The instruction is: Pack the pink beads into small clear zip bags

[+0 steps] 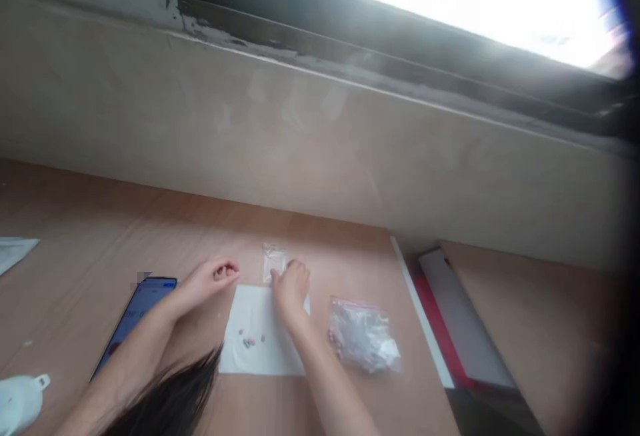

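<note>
A small clear plastic bag (273, 259) lies on the table beyond a white sheet (260, 364). My right hand (293, 287) is at the bag's near right corner, with the thumb over its edge and the fingers curled beside it. To the left, my left hand (217, 275) hovers by the sheet's far left corner, its fingers curled in. What it holds, if anything, is hidden. Several tiny pinkish and dark pieces (249, 342) are scattered on the sheet, too small to name.
A larger zip bag (364, 336) with shiny, greyish contents sits right of my right forearm. Under my left forearm is a lit phone (131, 319). A white object with a loop (23, 399) stands at lower left. Dark hair hangs in front. The wall (300, 149) bounds the table's far side.
</note>
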Available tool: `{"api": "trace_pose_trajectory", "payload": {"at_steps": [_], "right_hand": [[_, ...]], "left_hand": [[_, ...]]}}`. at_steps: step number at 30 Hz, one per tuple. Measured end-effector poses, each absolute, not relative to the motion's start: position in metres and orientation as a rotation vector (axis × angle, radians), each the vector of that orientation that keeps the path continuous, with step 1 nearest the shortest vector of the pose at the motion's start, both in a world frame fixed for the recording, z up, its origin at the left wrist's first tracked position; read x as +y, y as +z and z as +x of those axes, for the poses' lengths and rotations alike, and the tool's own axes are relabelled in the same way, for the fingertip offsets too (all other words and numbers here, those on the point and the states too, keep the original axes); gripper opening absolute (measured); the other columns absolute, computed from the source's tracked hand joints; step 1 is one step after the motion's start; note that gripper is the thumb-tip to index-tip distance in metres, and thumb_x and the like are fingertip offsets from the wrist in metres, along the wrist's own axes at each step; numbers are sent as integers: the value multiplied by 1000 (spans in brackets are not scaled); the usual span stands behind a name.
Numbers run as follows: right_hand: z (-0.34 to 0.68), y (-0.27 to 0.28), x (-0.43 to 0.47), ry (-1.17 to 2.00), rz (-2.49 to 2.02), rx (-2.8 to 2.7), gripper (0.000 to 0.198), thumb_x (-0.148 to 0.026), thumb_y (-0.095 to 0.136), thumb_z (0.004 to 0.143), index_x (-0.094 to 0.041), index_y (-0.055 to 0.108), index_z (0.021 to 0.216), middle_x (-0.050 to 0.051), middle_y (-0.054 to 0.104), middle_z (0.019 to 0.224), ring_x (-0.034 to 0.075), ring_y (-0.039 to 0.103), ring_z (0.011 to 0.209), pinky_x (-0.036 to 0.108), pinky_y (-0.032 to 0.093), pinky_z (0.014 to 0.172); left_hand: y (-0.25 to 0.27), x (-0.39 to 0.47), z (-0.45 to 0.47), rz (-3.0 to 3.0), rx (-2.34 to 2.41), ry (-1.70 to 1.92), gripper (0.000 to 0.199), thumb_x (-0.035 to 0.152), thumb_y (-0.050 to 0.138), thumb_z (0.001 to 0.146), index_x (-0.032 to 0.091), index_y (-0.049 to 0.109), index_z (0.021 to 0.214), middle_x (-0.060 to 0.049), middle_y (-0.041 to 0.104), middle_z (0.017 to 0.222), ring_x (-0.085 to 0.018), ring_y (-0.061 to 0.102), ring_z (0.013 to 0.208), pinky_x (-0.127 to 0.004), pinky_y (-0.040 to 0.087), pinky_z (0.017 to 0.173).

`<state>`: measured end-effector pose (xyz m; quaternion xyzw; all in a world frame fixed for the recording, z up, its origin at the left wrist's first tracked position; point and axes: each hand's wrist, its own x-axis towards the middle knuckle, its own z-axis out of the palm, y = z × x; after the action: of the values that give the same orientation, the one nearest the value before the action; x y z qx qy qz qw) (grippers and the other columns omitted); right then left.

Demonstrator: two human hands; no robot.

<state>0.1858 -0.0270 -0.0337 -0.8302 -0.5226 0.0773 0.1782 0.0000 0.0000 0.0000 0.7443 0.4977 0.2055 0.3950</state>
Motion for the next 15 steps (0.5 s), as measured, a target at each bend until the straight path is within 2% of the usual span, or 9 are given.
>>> {"api": "trace_pose_trajectory", "payload": {"at_steps": [4, 6, 10, 15], "right_hand": [[183, -27, -34, 301, -2334, -1438, 9, -17, 48, 68, -12, 54, 72, 15, 56, 77, 26, 49, 75, 32, 33, 64], [189, -17, -43, 356, -2267, -1382, 11, -14, 43, 69, -13, 54, 69, 13, 57, 75, 24, 49, 75, 32, 33, 65], [208, 3, -71, 489, -2009, -1223, 14, -18, 40, 70, -15, 52, 76, 9, 57, 80, 20, 50, 76, 30, 35, 69], [226, 2, -115, 835, -1695, -1041, 15, -22, 43, 67, -15, 51, 77, 4, 55, 76, 15, 52, 71, 26, 39, 66]], "left_hand": [[-19, -68, 34, 1938, 1126, 533, 12, 27, 49, 71, 19, 59, 72, -1, 56, 69, -16, 50, 73, -27, 38, 70], [-28, -85, 44, 1988, 1171, 506, 13, 27, 50, 71, 19, 60, 70, -3, 57, 69, -17, 50, 72, -27, 37, 69], [-36, -96, 51, 2091, 1246, 445, 12, 27, 51, 71, 20, 61, 72, -3, 57, 71, -18, 49, 75, -28, 35, 70], [-38, -96, 51, 2077, 1244, 422, 11, 26, 52, 69, 19, 61, 71, -3, 58, 74, -18, 50, 78, -29, 35, 73]]}}
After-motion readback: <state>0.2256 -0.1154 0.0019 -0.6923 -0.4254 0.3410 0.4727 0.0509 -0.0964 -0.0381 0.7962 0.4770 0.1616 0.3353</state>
